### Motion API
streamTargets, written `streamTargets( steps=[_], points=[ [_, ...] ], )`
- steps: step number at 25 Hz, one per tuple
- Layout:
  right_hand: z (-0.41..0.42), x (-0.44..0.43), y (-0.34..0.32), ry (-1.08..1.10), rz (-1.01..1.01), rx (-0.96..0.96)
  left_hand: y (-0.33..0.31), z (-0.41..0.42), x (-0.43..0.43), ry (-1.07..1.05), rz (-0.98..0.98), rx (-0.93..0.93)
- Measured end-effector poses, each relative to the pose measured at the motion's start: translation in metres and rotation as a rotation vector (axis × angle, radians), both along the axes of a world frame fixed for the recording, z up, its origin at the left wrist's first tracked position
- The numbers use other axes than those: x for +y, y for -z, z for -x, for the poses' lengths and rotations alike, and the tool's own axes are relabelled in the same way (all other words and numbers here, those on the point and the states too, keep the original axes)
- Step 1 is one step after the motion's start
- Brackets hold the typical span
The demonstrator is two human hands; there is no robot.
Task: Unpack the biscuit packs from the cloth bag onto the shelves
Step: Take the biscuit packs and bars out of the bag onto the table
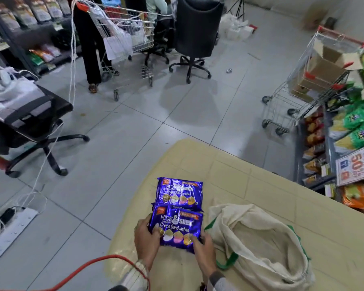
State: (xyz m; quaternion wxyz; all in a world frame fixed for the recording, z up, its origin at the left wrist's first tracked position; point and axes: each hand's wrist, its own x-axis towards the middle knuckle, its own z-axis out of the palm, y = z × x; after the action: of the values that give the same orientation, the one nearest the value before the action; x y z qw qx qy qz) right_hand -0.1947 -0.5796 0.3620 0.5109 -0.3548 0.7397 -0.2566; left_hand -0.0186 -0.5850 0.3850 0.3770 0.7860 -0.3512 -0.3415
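A cream cloth bag with green trim lies slumped on a pale beige table top, its mouth open. Just left of the bag, both hands hold a shiny purple plastic biscuit pack printed "Hide & Seek Creme Sandwiches". The left hand grips the pack's left edge, fingers curled onto its front. The right hand pinches the lower right corner, fingertips on the printed face, close beside the bag's green handle. Whether the pack rests flat on the table or is lifted slightly off it, I cannot tell from this angle.

A second matching purple biscuit pack lies flat on the table beyond the held one, also to the left of the bag; the two packs' edges meet or overlap.

Beyond the bag to the right stand grey metal shelves stocked with green, yellow and orange snack bags. Farther beyond the bag, a wire shopping trolley with red trim carries brown cardboard boxes. Left of the bag, past the table's edge, an orange cable loops over the grey tiled floor.
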Motion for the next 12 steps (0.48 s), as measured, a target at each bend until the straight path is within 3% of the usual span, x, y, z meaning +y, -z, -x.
streamTargets(
  steps=[5,12],
  points=[
    [0.005,-0.094,-0.039,-0.029,0.165,0.011,-0.029,0.01,-0.087,-0.006,0.039,0.114],
    [0.009,-0.143,-0.013,-0.163,0.093,0.03,0.002,0.006,-0.117,0.097,-0.031,0.028]
  ],
)
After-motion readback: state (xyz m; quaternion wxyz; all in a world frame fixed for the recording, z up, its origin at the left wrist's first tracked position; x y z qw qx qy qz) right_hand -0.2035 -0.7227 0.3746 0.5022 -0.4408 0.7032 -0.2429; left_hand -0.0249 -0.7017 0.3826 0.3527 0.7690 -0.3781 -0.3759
